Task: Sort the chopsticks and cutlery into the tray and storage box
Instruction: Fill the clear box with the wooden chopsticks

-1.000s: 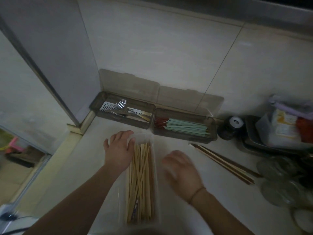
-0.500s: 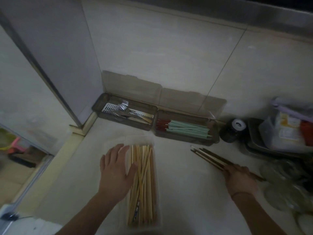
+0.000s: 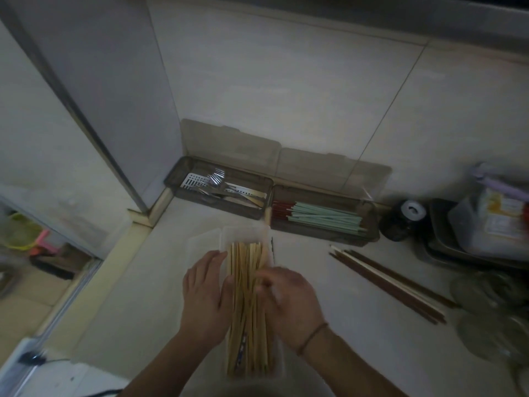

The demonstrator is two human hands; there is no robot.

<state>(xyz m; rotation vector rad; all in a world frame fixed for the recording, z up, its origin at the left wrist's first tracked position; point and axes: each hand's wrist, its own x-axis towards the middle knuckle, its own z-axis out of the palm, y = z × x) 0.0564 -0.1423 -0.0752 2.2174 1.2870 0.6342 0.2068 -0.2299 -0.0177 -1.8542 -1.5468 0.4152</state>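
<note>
Bamboo chopsticks (image 3: 248, 308), bundled lengthwise in a clear storage box (image 3: 246, 234) on the counter (image 3: 357, 333) (two lidded trays behind), left hand (image 3: 204, 293) flat with fingers straight against the box's side, right hand (image 3: 289, 302) blurred over the sticks, grip undeterminable.

Dim light; pale tiled wall (image 3: 286, 90) (large tiles) behind a pale countertop (image 3: 357, 325).

**Colours on my counter**

I see pale yellow bamboo chopsticks (image 3: 249, 305) in a clear box (image 3: 246, 233). The smoky brown box (image 3: 320, 224) has mint green chopsticks (image 3: 326, 219) with dark red ends. Silver cutlery (image 3: 220, 186) shines. Dark brown chopsticks (image 3: 395, 287) lie on the cream counter (image 3: 357, 325).
</note>
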